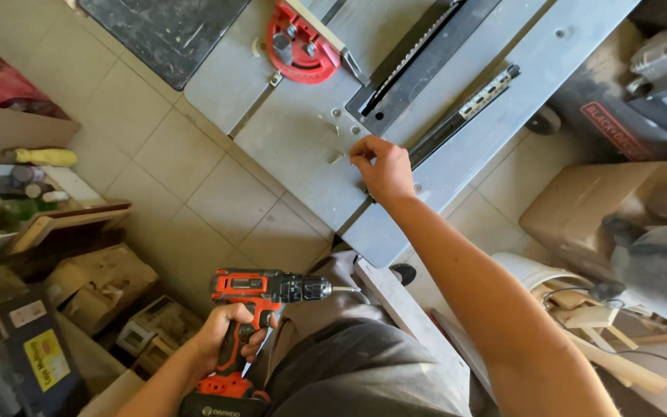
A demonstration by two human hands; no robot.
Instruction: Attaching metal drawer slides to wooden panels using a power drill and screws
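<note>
Several small screws (340,133) lie scattered on the grey desk (295,147), the top of a table saw, and the right hand (384,170) has its fingers (362,152) pinched together just beside them, at the near edge of the scatter. Whether a screw already sits between those fingertips I cannot tell; they are bunched tight and cover whatever may be there. The loose screws sit up and to the left of the fingertips, close enough that some are almost touching, with one pale piece lying just to the left of the thumb side.

The left hand (225,332) is well apart from all this, low down near the person's lap, clenched around the grip of an orange and black cordless drill (260,297). The drill's long axis runs roughly level from left to right, its bit (345,289) pointing toward the desk's near corner, well below the screws. So the right hand is much the nearer to the screws.

A long metal drawer slide (465,108) lies slantwise on the desk, running up and to the right just beyond the right hand. A red mitre gauge (299,46) sits farther up the desk. Pale floor tiles (187,177) show to the left.
</note>
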